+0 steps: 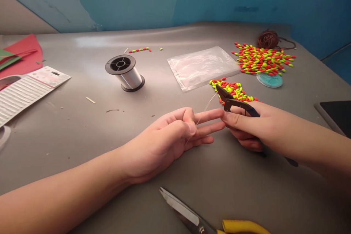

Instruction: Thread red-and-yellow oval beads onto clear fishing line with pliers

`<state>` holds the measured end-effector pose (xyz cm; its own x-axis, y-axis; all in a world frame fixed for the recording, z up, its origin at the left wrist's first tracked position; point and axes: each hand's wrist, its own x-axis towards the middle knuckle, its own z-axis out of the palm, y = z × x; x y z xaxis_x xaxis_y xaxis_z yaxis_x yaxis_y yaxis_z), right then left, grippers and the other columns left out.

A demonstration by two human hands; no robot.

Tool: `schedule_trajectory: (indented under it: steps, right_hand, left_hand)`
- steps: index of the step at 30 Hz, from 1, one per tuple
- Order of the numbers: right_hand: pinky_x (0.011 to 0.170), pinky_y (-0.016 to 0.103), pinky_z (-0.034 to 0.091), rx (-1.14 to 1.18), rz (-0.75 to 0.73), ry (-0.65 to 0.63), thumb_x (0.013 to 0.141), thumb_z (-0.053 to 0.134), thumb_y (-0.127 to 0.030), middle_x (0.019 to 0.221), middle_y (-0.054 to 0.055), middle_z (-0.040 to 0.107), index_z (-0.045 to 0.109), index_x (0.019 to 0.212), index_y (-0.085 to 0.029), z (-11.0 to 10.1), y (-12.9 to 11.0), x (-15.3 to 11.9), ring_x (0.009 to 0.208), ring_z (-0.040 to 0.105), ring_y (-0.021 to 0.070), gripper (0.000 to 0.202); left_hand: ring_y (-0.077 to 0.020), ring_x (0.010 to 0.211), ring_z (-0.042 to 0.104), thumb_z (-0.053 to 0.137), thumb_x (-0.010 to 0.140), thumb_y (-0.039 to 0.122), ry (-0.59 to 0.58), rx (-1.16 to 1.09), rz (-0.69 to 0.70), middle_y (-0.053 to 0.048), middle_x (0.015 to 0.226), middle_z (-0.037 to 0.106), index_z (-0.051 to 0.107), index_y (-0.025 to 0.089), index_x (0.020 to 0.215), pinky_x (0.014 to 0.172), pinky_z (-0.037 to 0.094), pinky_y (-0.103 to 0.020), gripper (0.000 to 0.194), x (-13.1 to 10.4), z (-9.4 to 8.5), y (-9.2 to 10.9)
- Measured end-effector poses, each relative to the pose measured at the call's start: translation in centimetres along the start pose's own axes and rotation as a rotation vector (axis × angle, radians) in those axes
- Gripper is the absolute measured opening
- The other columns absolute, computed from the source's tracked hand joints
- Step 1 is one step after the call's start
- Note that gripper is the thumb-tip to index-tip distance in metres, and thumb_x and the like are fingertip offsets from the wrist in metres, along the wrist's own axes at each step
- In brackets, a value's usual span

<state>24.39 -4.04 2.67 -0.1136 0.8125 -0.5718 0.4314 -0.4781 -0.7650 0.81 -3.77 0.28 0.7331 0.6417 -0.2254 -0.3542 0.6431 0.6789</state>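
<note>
My left hand [175,131] pinches a thin clear line [210,100] between thumb and index finger, with its other fingers stretched to the right. From the pinch the line runs up to the jaws of dark pliers [226,97]. My right hand [246,122] is wrapped round the handles of these pliers, its thumb near my left fingertips. Just behind the jaws lies a smaller pile of red and yellow-green beads [237,89]. A spool of clear line [127,75] stands on the grey table [109,135], beyond my left hand.
Yellow-handled scissors [189,214] lie at the near edge. A clear plastic bag [201,67], a larger bead pile [260,60], a teal disc [270,79] and brown cord [267,39] lie farther back. A white card [30,89] is at left, a dark device [336,115] at right.
</note>
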Motion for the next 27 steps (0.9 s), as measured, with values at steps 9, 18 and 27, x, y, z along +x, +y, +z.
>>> schedule_trajectory:
  steps: [9,18,27]
  right_hand:
    - [0.043,0.026,0.024,0.184,0.072,-0.066,0.079,0.081,-0.067,0.058,-0.009,0.029,0.033,0.076,-0.027,0.1,-0.1,0.4,0.051,0.024,0.0107,0.063]
    - [0.044,0.026,0.026,0.133,0.072,-0.029,0.089,0.072,-0.062,0.058,-0.008,0.031,0.032,0.075,-0.027,0.0,-0.2,0.2,0.051,0.026,0.0121,0.055]
    - [0.049,0.031,0.032,-0.612,-0.287,0.192,0.1,0.053,-0.057,0.06,0.001,0.057,0.055,0.07,-0.024,-0.5,-0.6,-1.1,0.055,0.05,0.0177,0.045]
  left_hand:
    - [-0.0256,0.149,0.057,0.059,0.101,0.015,0.002,0.005,0.0,-0.009,0.16,0.061,0.05,0.019,0.079,0.118,0.042,-0.04,0.025,-0.1,0.1,0.0]
    - [-0.0242,0.143,0.063,0.06,0.101,0.015,0.002,0.014,0.007,-0.011,0.155,0.064,0.05,0.018,0.078,0.115,0.046,-0.037,0.025,-0.1,0.0,-0.1]
    - [-0.0276,0.106,0.077,0.065,0.096,0.036,0.069,0.011,-0.004,-0.015,0.123,0.075,0.065,0.014,0.089,0.098,0.059,-0.04,0.023,0.0,0.2,-0.1]
